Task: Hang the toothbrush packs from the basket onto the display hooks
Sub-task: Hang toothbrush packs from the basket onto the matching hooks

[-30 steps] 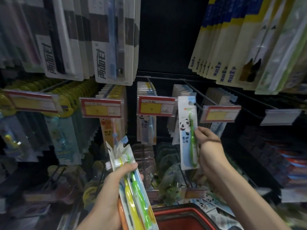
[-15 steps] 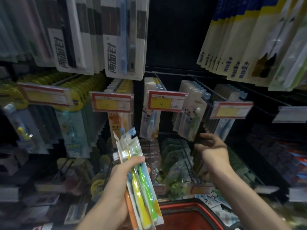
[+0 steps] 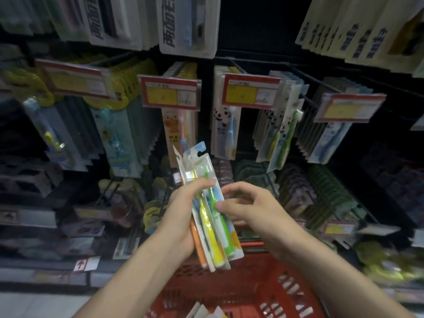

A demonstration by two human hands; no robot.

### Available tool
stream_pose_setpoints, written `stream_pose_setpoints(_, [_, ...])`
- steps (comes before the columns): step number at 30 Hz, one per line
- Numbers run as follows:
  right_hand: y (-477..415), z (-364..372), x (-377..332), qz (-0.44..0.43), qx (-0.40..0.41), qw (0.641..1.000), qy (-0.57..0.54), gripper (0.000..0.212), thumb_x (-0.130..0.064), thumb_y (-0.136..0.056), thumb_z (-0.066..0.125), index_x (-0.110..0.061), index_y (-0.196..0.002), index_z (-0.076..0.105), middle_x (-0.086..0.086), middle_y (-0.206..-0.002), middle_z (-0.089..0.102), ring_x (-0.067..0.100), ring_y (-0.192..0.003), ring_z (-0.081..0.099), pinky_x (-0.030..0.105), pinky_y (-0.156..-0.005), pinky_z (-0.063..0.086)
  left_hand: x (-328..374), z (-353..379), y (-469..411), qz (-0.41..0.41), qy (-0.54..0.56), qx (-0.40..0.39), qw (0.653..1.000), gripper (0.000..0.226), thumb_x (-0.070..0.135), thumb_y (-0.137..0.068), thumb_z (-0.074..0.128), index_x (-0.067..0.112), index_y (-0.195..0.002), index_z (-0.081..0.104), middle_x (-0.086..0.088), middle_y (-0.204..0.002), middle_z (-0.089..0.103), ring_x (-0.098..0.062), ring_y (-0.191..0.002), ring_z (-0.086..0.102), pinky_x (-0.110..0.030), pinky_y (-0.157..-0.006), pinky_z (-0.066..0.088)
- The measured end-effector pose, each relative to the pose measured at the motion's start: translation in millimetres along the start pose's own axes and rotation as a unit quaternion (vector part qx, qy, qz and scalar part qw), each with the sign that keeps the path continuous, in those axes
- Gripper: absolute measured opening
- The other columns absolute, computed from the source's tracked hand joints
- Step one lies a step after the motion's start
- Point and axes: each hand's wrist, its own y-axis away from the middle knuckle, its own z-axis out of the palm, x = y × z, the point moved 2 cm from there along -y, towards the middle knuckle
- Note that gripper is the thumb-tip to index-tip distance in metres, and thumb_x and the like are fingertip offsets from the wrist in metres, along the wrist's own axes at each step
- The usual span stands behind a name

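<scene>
My left hand [image 3: 183, 210] grips a fanned stack of toothbrush packs [image 3: 205, 171] with orange, yellow and green brushes, held upright in front of the shelves. My right hand [image 3: 250, 210] is at the stack's right edge, thumb on the front green-brush pack and fingers curled behind it. Below them stands the red basket [image 3: 243, 294], with a few more packs [image 3: 206, 313] showing at the bottom edge. A green panda toothbrush pack [image 3: 285, 134] hangs at the front of a display hook [image 3: 307, 99], up and to the right.
Rows of hooks carry hanging toothbrush packs behind red and yellow price tags [image 3: 250, 90]. Larger packs [image 3: 188, 26] hang on the row above. Lower shelves hold more goods on both sides of the basket.
My right hand released the green panda pack, which now hangs on its hook, and came down and left to the stack. My left hand still holds the stack.
</scene>
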Motion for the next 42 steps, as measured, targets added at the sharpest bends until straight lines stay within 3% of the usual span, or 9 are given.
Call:
stream_pose_setpoints(3, [0,-6,-1,-0.048,0.046,0.994,0.092,0.014,-0.016,-0.089,0.078,-0.024,-0.1,0.078,0.007,-0.096,0.077,0.025,-0.093,0.075,0.049,-0.086,0.062,-3,0,-3,-0.007,0.009,-0.016,1.0,0.037,0.016,-0.087,0.066,-0.001,-0.12,0.068,-0.032,-0.095,0.066,-0.042,-0.077,0.069,-0.052,-0.067,0.063])
stream_pose_setpoints(7, [4,-7,1,-0.091,0.088,0.973,0.195,0.014,-0.022,-0.09,0.071,-0.031,-0.101,0.072,-0.005,-0.092,0.075,0.006,-0.086,0.069,0.035,-0.08,0.059,-8,5,-3,-0.006,0.003,-0.035,0.999,0.036,0.012,-0.087,0.059,0.006,-0.121,0.072,-0.039,-0.12,0.067,-0.049,-0.096,0.071,-0.058,-0.083,0.061])
stream_pose_setpoints(11, [7,-7,3,-0.108,0.112,0.966,0.206,0.009,-0.035,-0.092,0.072,-0.033,-0.099,0.069,-0.012,-0.09,0.072,0.002,-0.083,0.066,0.026,-0.071,0.055,-12,9,-3,0.0,-0.005,-0.057,0.998,0.024,0.008,-0.089,0.057,0.011,-0.102,0.077,-0.022,-0.084,0.072,-0.034,-0.066,0.07,-0.041,-0.061,0.064])
stream_pose_setpoints(15, [2,-8,4,-0.107,0.108,0.973,0.176,0.009,-0.032,-0.096,0.072,-0.03,-0.103,0.067,-0.01,-0.095,0.073,0.005,-0.087,0.068,0.04,-0.081,0.059,-13,10,-5,-0.001,0.004,-0.057,0.998,0.023,0.007,-0.091,0.056,0.009,-0.083,0.077,-0.019,-0.076,0.074,-0.029,-0.056,0.071,-0.034,-0.049,0.06])
stream_pose_setpoints(19, [0,-20,-2,-0.104,0.118,0.978,0.136,0.011,-0.027,-0.102,0.064,-0.031,-0.113,0.063,-0.014,-0.107,0.07,0.001,-0.093,0.067,0.038,-0.086,0.059,-9,7,-14,0.033,0.049,-0.049,0.997,0.029,0.002,-0.093,0.053,0.002,-0.115,0.072,-0.015,-0.105,0.08,-0.024,-0.088,0.08,-0.034,-0.073,0.067])
stream_pose_setpoints(27, [-12,-69,-23,-0.131,0.234,0.963,0.012,0.014,-0.022,-0.104,0.061,-0.03,-0.115,0.064,-0.009,-0.096,0.074,-0.003,-0.075,0.069,0.012,-0.055,0.05,-9,2,-18,0.018,0.056,-0.05,0.997,0.045,0.015,-0.087,0.07,0.004,-0.131,0.065,-0.003,-0.074,0.059,-0.017,-0.061,0.059,-0.029,-0.058,0.056])
stream_pose_setpoints(32, [-19,-92,-30,-0.124,0.284,0.949,-0.059,0.016,-0.017,-0.103,0.059,-0.024,-0.114,0.068,-0.014,-0.087,0.078,-0.001,-0.074,0.07,0.02,-0.064,0.055,-15,5,-20,-0.001,0.029,-0.082,0.996,0.057,0.011,-0.078,0.071,0.003,-0.133,0.058,0.0,-0.068,0.04,-0.012,-0.053,0.037,-0.028,-0.055,0.029])
stream_pose_setpoints(36, [-24,-97,-29,-0.115,0.299,0.945,-0.073,0.016,-0.021,-0.104,0.061,-0.024,-0.118,0.068,-0.004,-0.099,0.077,0.016,-0.089,0.073,0.035,-0.077,0.057,-21,4,-23,0.003,0.002,-0.082,0.997,0.039,0.011,-0.098,0.056,0.005,-0.136,0.061,0.001,-0.065,0.046,-0.012,-0.052,0.041,-0.029,-0.056,0.033])
stream_pose_setpoints(42, [-36,-96,-26,-0.118,0.301,0.943,-0.077,0.016,-0.023,-0.104,0.062,-0.025,-0.119,0.066,-0.006,-0.095,0.076,0.014,-0.088,0.073,0.031,-0.073,0.059,-27,-3,-35,0.016,-0.036,-0.074,0.996,0.04,0.011,-0.106,0.049,0.004,-0.144,0.056,0.007,-0.061,0.057,-0.01,-0.052,0.049,-0.031,-0.061,0.036])
